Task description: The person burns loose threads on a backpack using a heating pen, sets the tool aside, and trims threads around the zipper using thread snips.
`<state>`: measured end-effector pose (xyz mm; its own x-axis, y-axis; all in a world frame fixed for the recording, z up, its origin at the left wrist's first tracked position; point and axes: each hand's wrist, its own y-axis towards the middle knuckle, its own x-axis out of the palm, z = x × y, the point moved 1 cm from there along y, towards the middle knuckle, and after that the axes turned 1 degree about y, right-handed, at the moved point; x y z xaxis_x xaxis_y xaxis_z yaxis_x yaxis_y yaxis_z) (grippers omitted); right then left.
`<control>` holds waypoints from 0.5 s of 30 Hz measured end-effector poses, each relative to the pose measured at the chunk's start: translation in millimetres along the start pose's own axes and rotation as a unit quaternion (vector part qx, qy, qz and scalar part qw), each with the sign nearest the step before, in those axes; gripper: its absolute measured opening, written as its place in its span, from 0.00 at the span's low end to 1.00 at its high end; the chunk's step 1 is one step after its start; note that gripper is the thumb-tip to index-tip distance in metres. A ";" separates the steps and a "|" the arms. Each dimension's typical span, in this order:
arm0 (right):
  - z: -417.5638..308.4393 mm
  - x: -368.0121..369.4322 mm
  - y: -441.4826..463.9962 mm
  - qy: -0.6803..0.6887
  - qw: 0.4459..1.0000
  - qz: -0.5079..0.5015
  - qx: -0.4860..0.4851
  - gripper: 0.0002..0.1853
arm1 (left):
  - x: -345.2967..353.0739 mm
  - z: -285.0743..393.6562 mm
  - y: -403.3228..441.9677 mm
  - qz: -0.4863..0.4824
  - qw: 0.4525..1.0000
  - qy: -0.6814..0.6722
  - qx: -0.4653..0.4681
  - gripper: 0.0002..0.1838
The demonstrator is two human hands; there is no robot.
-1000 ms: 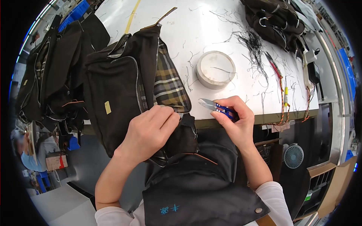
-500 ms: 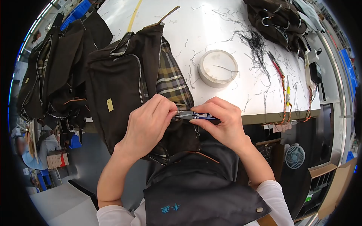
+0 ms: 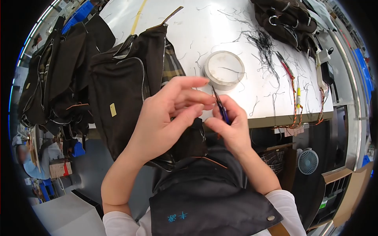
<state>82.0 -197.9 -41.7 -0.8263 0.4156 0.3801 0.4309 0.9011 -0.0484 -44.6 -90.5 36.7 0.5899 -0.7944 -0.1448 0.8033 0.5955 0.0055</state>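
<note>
Watching remotely, I see the right hand (image 3: 233,125) clamped on blue snips (image 3: 223,111) nearside of the round tub (image 3: 220,85), the left hand (image 3: 163,118), fingers parted, nearside-left of the tub, and the dark bag (image 3: 118,88) left of it.

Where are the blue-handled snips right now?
Head view, just right of centre: the snips are in the right hand, beside the left hand and just below the round white dish.

A white-topped bench (image 3: 197,27) catches a bright glare; grey floor (image 3: 88,173) shows at lower left, a pale blue fan (image 3: 308,161) and cardboard (image 3: 351,198) at lower right, strip lighting (image 3: 40,18) at upper left
</note>
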 end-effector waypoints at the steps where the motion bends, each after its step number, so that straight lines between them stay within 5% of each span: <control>1: 5.5 3.7 0.7 0.006 1.000 0.017 -0.010 0.13 | 2.2 1.6 1.9 -0.003 1.000 0.011 0.019 0.17; 4: 2.1 -0.4 -2.6 0.025 0.996 0.088 -0.015 0.03 | 0.1 10.7 -6.1 0.023 0.984 0.153 0.085 0.27; 8: -9.4 -45.1 -8.3 0.096 0.933 0.301 -0.170 0.06 | -13.8 -3.4 -39.0 0.023 0.860 0.473 0.190 0.35; 10: -12.3 -72.1 -11.2 -0.004 0.908 0.358 -0.216 0.05 | -6.4 -15.1 -48.2 0.027 0.811 0.560 0.168 0.35; 12: -17.4 -72.3 -8.0 -0.142 0.900 0.361 -0.199 0.08 | -3.9 -33.1 -50.9 0.058 0.783 0.590 0.186 0.32; 15: -11.5 -59.4 -13.0 -0.218 0.943 0.196 -0.156 0.13 | -2.7 -48.1 -52.4 0.084 0.766 0.596 0.223 0.27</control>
<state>129.6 -235.7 -53.0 -0.6233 0.7814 -0.0305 0.7632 0.6163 0.1941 -92.3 -113.8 -10.7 0.4072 0.1221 -0.9051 0.8292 0.3659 0.4225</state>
